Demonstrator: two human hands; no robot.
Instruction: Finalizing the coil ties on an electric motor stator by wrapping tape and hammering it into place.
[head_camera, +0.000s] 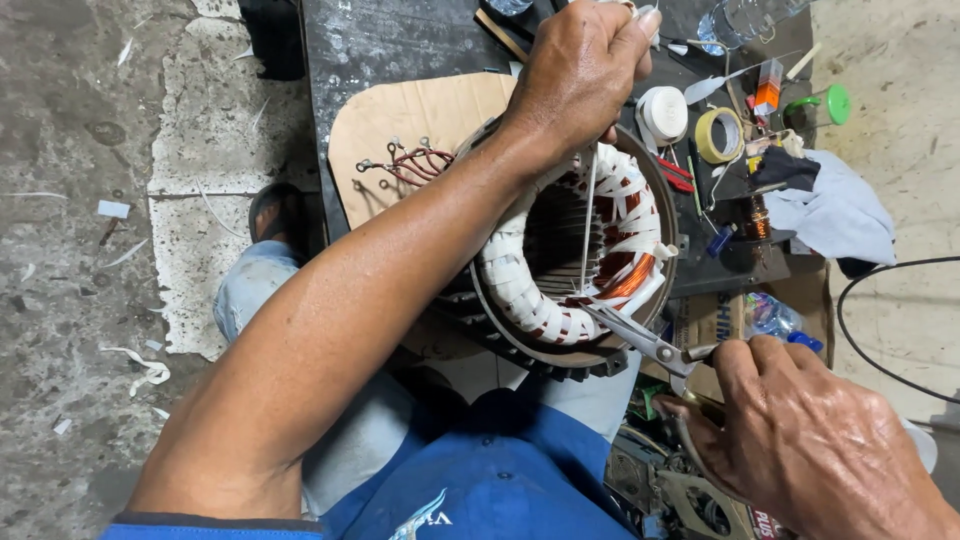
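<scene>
Pliers at the near rim of the stator, cord running away from me

My right hand (810, 440) clenches the pliers (645, 340), tips on the winding (575, 255) — my left hand (580, 70), fisted on the white cord (588, 215), pulls it taut across the bore, far side.

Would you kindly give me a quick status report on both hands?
Left hand pulling white cord up from motor stator. Right hand gripping pliers at the winding. Nothing in the way.
</scene>
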